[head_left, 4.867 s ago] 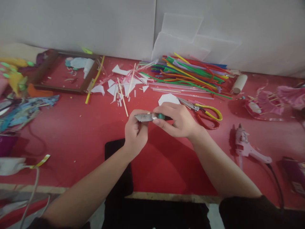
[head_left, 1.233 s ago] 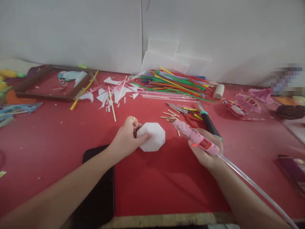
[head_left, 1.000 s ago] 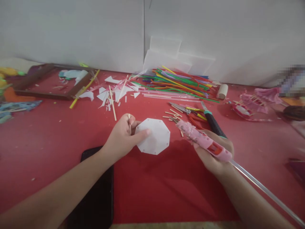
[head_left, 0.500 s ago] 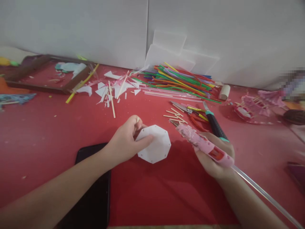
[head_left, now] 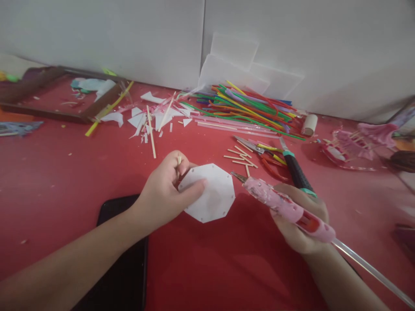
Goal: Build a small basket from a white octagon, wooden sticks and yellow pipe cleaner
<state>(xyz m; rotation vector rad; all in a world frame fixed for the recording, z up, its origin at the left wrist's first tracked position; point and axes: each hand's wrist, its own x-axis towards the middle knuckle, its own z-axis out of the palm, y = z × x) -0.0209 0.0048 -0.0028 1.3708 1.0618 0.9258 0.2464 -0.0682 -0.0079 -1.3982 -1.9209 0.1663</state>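
My left hand (head_left: 175, 185) grips a white octagonal piece of card (head_left: 215, 196), its thumb lying across the top face and its other fingers curled behind the edge. Small holes or marks dot the card near its corners. A short bit of pale stick (head_left: 179, 162) also shows between those curled fingers. Closed around a pink hot glue gun (head_left: 285, 205) is my right hand (head_left: 301, 224). The gun's metal nozzle (head_left: 239, 176) points left and sits close to the card's right edge. A clear glue stick (head_left: 366, 259) extends from its back end.
Short wooden sticks (head_left: 241, 156), scissors (head_left: 251, 144) and a black-and-teal handled tool (head_left: 295, 170) lie beyond the glue gun. Colourful pipe cleaners (head_left: 249, 108) and white scraps (head_left: 165, 116) are at the back. A black tablet-like slab (head_left: 119, 259) lies under my left forearm.
The octagonal card has turned slightly in my left hand. My right hand has shifted a little right and down with the glue gun, its nozzle still near the card.
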